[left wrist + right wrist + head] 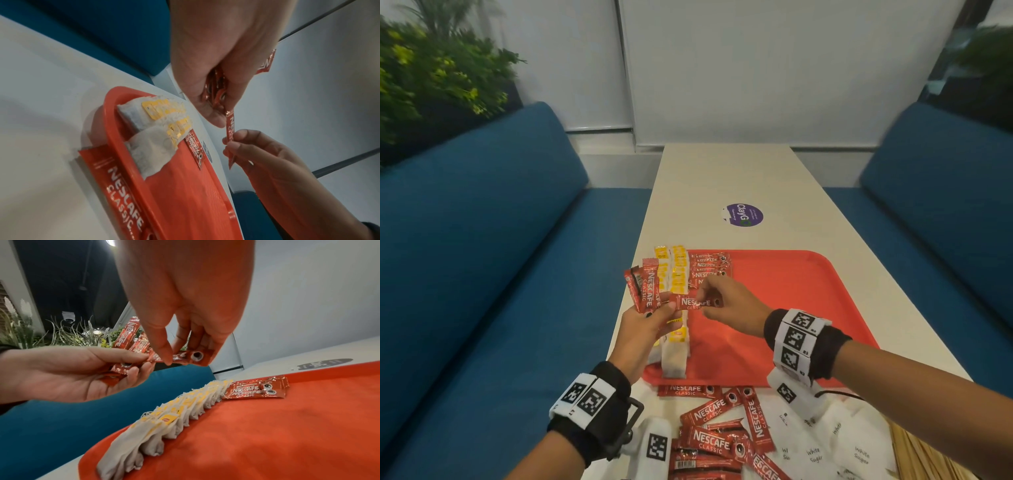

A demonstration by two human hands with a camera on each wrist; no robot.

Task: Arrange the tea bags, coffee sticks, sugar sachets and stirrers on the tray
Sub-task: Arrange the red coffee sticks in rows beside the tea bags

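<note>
The left hand (637,330) covers the lower ends of its fanned coffee sticks (645,289). Both hands hide the middle of the tea bag row (677,308). The head view's bottom edge cuts off the loose coffee sticks (717,442), sugar sachets (835,448) and wooden stirrers (924,459). The round sticker's (743,215) small print is unreadable.

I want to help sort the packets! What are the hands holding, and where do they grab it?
The left hand grips a fan of coffee sticks by their lower ends. The right hand pinches one coffee stick near its right end.

place: café or office booth | blue benches (482,240), long table (722,178), planter (431,75)
</note>
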